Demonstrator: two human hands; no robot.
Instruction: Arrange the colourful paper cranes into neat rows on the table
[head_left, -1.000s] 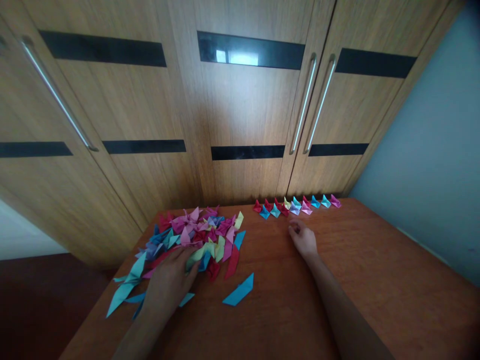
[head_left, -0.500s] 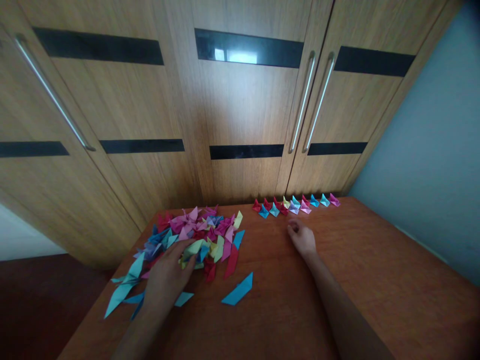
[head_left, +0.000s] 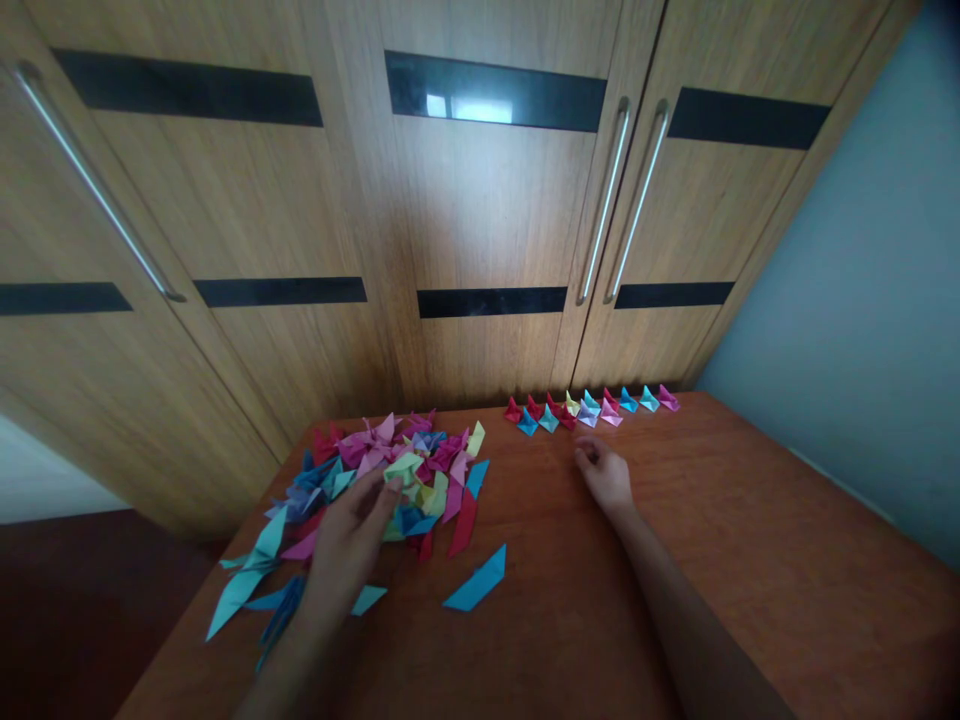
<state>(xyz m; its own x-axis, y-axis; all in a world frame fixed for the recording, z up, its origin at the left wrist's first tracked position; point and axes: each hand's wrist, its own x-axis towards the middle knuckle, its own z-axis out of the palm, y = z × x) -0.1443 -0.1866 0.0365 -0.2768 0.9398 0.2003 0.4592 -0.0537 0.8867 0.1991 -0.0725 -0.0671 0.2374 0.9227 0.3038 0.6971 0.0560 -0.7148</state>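
Observation:
My left hand [head_left: 354, 530] is at the right part of a heaped pile of folded paper pieces [head_left: 367, 440] in pink, red, blue, purple and yellow. Between its thumb and fingers I pinch a pale green folded paper boat [head_left: 403, 468]; the fingers partly cover it. Just below lies a blue folded piece [head_left: 412, 520]. My right hand [head_left: 606, 475] rests curled on the table with nothing visible in it. In front of its fingertips stand small paper boats [head_left: 589, 410] of several colours, in two short rows along the back edge.
A blue folded strip [head_left: 477, 582] lies apart on the brown table [head_left: 555, 620]. Red strip [head_left: 463, 522] and pale teal paper [head_left: 251, 570] flank the pile. Behind the table rises a wooden wardrobe [head_left: 487, 220] with metal handles; a pale blue wall [head_left: 847, 330] is at right.
My left hand has lifted the pale green paper boat slightly up from the pile, shifting the blue piece beneath. My right hand has stayed in place.

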